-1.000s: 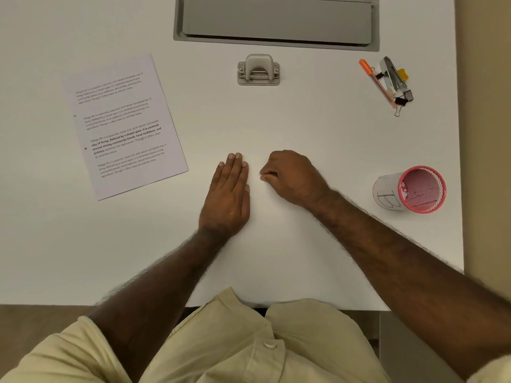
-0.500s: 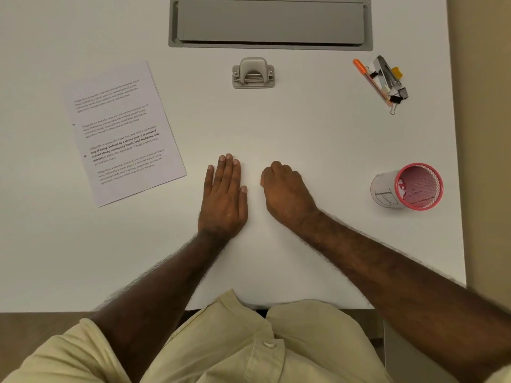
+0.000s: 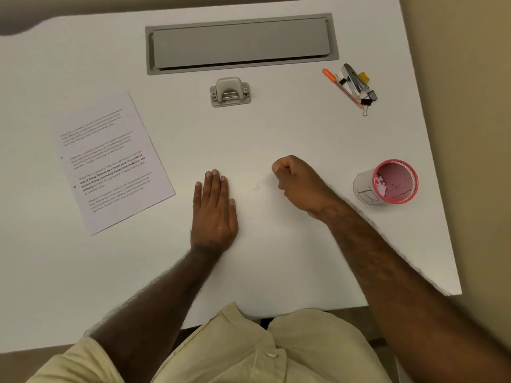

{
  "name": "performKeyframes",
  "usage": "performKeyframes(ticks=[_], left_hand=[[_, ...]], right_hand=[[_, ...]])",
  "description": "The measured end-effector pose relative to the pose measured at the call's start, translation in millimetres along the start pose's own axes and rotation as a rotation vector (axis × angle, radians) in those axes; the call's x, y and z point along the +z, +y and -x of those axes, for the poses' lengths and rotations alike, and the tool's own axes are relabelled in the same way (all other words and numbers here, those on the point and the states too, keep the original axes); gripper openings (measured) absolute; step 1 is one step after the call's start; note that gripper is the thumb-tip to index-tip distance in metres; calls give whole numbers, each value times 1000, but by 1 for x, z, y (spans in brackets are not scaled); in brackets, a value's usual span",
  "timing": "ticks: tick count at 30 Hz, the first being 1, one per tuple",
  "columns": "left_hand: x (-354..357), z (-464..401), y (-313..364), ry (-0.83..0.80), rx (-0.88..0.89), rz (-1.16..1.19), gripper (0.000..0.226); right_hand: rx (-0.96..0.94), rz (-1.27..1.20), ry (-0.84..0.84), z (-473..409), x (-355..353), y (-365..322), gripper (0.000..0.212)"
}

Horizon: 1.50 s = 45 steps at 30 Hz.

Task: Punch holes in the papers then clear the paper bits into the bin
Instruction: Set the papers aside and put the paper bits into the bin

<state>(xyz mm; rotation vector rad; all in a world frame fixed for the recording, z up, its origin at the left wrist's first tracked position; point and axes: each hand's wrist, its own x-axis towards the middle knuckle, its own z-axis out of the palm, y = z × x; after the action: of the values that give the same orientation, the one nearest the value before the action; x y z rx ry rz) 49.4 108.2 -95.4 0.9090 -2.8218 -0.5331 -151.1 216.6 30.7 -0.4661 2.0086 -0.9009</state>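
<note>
The printed paper stack lies at the left of the white desk, punched holes along its left edge. A grey hole punch stands at the back centre. The pink mesh bin, with white bits inside, stands at the right. My left hand rests flat on the desk, fingers straight. My right hand hovers between the left hand and the bin, its fingers curled tight round gathered paper bits, which are hidden inside the fist. A faint speck lies on the desk between my hands.
A grey cable tray lid is set into the back of the desk. An orange pen, a stapler and binder clips lie at the back right. The desk's right edge runs just beyond the bin.
My right hand has lifted off the desk, closed into a fist and moved right, away from the left hand and nearer the bin. The left hand has stayed flat.
</note>
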Motion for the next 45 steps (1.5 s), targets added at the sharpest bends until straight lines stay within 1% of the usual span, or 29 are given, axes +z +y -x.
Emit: performKeyframes(ticks=[3,5,7,10,12,15,17,20,25,30,33,34,35,37,40,42,45], left_hand=[[1,0,0,27,17,-9,59],[1,0,-1,30,20,-17,59],[1,1,-1,13,19,-28,59],[2,1,-1,2,24,-45,60],[2,0,-1,-17,15,-55,61],[2,1,-1,-25,18,-66,62],[1,1,-1,-12,21,-57,62],[1,1,1,-18,5,-42,63],[3,2,-2,-27,10,-54,62],[3,2,-1,-3,13,-55,62],[2,2,1,-2,13,-51,62],[2,2,1,-5,12,-50,62],[2,2,1,-8,11,-50,63],[2,2,0,-15,8,-49,63],[3,2,0,-11,12,-50,62],[3,2,0,-5,14,-47,62],[2,2,1,3,13,-49,62]], right_hand=[[19,-127,2,15,-25,-5,20],[16,-204,32,26,-45,-3,19],[5,-263,76,38,-66,1,21],[11,-326,187,57,-98,11,24],[23,-297,282,66,-118,24,22],[33,-164,466,72,-140,50,16],[38,-66,567,75,-147,65,15],[27,82,644,80,-152,77,17],[1,235,692,84,-155,90,20],[-16,199,779,85,-153,89,6],[-29,196,824,84,-154,89,8],[-31,217,820,84,-155,91,4],[-35,243,810,84,-155,92,5],[-52,279,793,83,-156,94,15],[-83,221,837,85,-153,87,12],[-112,164,835,89,-146,83,9],[-136,132,713,100,-123,84,2]])
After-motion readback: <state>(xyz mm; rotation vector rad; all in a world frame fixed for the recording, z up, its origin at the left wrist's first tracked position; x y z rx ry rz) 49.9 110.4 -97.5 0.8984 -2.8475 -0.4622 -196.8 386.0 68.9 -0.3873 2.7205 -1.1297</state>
